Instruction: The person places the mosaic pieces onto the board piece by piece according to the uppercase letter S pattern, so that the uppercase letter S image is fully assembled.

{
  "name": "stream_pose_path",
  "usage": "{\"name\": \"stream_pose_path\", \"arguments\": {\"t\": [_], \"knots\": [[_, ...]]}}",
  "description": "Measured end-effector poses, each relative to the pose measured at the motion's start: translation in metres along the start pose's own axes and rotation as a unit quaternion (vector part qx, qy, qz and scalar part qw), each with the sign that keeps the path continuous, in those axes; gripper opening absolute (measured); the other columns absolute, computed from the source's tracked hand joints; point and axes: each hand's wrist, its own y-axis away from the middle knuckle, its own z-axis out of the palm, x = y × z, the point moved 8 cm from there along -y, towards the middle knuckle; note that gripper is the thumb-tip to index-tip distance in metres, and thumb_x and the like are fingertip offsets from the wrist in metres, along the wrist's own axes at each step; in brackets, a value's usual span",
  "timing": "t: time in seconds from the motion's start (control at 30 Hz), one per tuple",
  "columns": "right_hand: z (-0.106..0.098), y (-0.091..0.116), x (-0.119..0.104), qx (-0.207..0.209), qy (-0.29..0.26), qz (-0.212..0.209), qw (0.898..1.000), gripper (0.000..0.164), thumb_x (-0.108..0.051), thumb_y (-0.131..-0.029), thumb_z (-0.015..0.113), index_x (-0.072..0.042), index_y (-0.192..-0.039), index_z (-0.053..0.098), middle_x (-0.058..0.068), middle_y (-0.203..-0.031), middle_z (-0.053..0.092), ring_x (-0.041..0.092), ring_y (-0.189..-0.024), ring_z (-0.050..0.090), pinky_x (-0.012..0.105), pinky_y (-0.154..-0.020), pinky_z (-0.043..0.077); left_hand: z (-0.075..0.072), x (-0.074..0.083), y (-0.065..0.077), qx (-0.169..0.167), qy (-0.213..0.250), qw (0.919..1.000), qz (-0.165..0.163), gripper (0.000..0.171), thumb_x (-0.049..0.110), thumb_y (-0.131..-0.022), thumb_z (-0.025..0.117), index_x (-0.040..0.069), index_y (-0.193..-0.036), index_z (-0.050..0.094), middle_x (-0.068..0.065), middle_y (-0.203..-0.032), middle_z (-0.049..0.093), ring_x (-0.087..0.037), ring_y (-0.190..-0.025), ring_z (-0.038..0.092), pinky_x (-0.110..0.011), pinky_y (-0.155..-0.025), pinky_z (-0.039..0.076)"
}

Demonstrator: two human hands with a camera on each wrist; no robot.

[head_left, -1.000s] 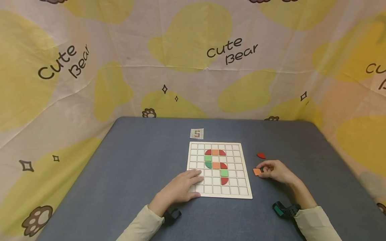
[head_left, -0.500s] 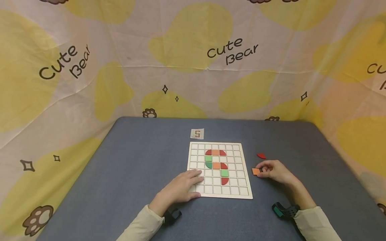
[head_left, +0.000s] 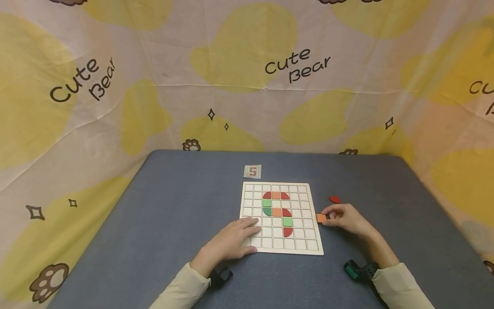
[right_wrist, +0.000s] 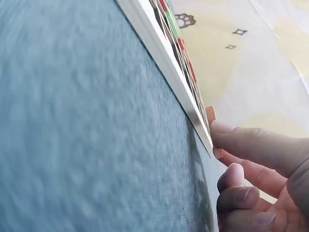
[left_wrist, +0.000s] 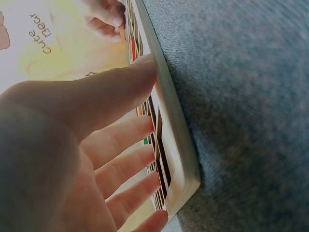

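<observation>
A pale wooden grid board (head_left: pixel 266 244) lies on the table, with red, orange and green pieces set in its cells in a curving pattern. My left hand (head_left: pixel 230 240) rests on the board's near left corner, fingers extended over the cells and thumb at the front edge; the left wrist view shows the same hand (left_wrist: pixel 111 140) against the rim. An orange square tile (head_left: pixel 321 218) is pinched between thumb and fingers of my right hand (head_left: pixel 345 219), at the board's right edge. In the right wrist view the tile (right_wrist: pixel 210 114) is partly hidden by the thumb.
One red curved-edged piece (head_left: pixel 335 199) lies on the table beyond my right hand. A small card (head_left: pixel 252 171) with an S-shaped grid pattern lies behind the board. A printed cloth (head_left: pixel 239 64) hangs around the blue-grey table (head_left: pixel 185 193).
My right hand has moved left with the orange tile, from beside the red piece up to the board's right edge. The left hand has stayed still.
</observation>
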Motion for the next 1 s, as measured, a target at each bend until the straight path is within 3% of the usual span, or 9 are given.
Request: {"name": "stream_pose_path", "arguments": {"t": [1.0], "knots": [[0.035,-0.005,-0.038,-0.022,-0.043,-0.039,0.998,0.033,-0.012,-0.080,0.077,0.007,-0.105,0.067,0.000,-0.070,0.048,0.001,-0.062,0.042,0.016,-0.053,0.035,0.001,-0.001,0.000,-0.008,0.002,0.9999,-0.012,0.052,0.032,-0.086,0.070,0.013,-0.133,0.058,-0.008,-0.145,0.052,-0.027,-0.137,0.047,-0.043,-0.112,0.042]]}}
